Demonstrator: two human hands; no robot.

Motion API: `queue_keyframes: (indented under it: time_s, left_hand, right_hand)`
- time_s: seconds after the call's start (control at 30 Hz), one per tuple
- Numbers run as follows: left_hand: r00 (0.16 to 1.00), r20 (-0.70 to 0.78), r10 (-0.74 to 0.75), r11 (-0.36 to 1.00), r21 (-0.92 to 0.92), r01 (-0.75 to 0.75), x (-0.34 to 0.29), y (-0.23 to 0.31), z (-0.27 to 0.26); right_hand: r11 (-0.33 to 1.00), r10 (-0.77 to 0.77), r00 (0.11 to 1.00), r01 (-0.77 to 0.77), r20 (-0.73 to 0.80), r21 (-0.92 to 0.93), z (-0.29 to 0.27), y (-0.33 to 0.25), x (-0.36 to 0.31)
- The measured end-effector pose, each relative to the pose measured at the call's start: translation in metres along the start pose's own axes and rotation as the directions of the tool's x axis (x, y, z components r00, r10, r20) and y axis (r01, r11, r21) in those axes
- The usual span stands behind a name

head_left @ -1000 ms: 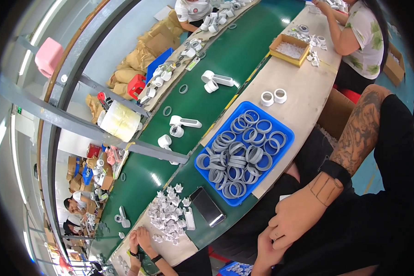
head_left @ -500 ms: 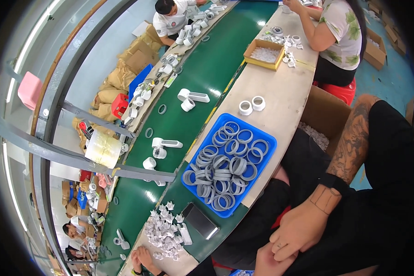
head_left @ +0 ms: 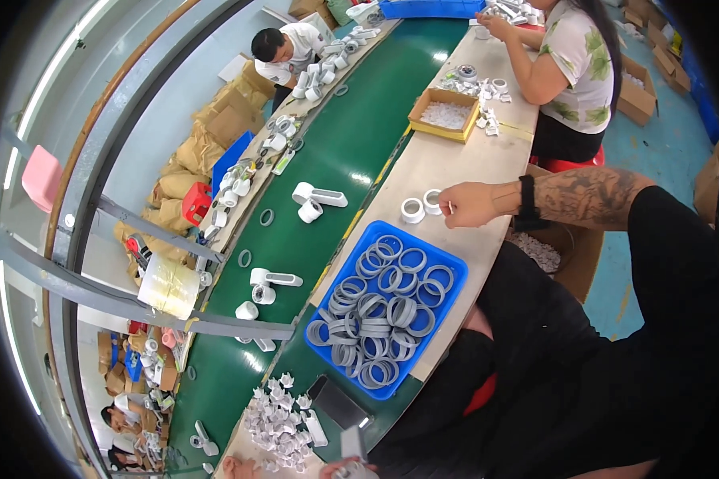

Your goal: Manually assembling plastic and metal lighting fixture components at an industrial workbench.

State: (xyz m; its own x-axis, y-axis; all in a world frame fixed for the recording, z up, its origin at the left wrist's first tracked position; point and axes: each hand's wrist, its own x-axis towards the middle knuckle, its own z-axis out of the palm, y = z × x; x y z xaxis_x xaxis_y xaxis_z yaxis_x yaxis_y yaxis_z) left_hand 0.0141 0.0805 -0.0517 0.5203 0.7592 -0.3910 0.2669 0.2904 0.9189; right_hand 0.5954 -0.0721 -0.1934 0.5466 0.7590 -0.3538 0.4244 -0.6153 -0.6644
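My right hand (head_left: pixel 479 204), with a black band on its wrist, reaches over the beige worktop. Its curled fingers are at the right edge of a white plastic ring (head_left: pixel 431 199), hiding part of it. The ring stays on the surface beside a second white ring (head_left: pixel 412 211). Just nearer stands a blue tray (head_left: pixel 458 275) with many grey rings (head_left: pixel 373 304) piled inside. My left hand is out of view.
White handled parts (head_left: pixel 319 195) lie on the green conveyor (head_left: pixel 359 136). A black phone (head_left: pixel 339 401) lies near small white pieces (head_left: pixel 276 423). A co-worker's hand (head_left: pixel 339 469) holds a pale part at the bottom edge. A cardboard box (head_left: pixel 579 247) stands beside my leg.
My clasped hands have parted. The right hand has gone up and forward to the white rings; the left has left the view. The co-worker's hands at the bottom have moved apart. The view has shifted slightly.
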Motion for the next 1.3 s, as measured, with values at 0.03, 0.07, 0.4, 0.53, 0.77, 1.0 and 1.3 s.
queue_keyframes:
  time_s: [0.03, 0.07, 0.4, 0.53, 0.77, 1.0, 1.3]
  left_hand:
    - [1.000, 0.006, 0.003, 1.000, 0.000, -0.003, 0.007, 0.009, 0.002]
    - [0.998, 0.069, 0.007, 0.999, 0.042, -0.010, 0.021, 0.012, -0.009]
    - [0.979, -0.089, -0.185, 0.838, 0.506, 0.204, 0.250, 0.068, -0.122]
    - [0.966, -0.259, -0.027, 0.715, 0.670, 0.200, 0.357, 0.059, -0.164]
    - [0.651, -0.407, 0.641, 0.393, 0.902, 0.177, 0.470, -0.013, -0.197]
    - [0.870, -0.041, 0.491, 0.031, 0.999, 0.029, 0.569, -0.065, -0.149]
    - [0.922, -0.228, 0.313, 0.943, -0.038, -0.330, 0.516, -0.069, -0.123]
  right_hand:
    - [1.000, -0.013, 1.000, 0.013, 0.013, -0.006, 0.011, 0.009, 0.020]
    - [0.980, -0.133, 0.990, 0.123, -0.056, -0.154, 0.020, 0.023, 0.039]
    - [0.952, -0.277, 0.958, 0.262, -0.079, -0.155, 0.035, 0.005, 0.126]
    - [0.990, -0.142, 0.923, 0.131, -0.357, -0.057, 0.033, 0.004, 0.163]
    - [0.847, -0.485, 0.781, 0.306, -0.395, -0.435, 0.073, 0.005, 0.179]
    - [0.830, -0.450, 0.817, 0.233, -0.360, -0.507, 0.071, -0.015, 0.185]
    - [0.889, -0.457, 0.800, 0.405, -0.387, -0.213, 0.063, 0.024, 0.141]
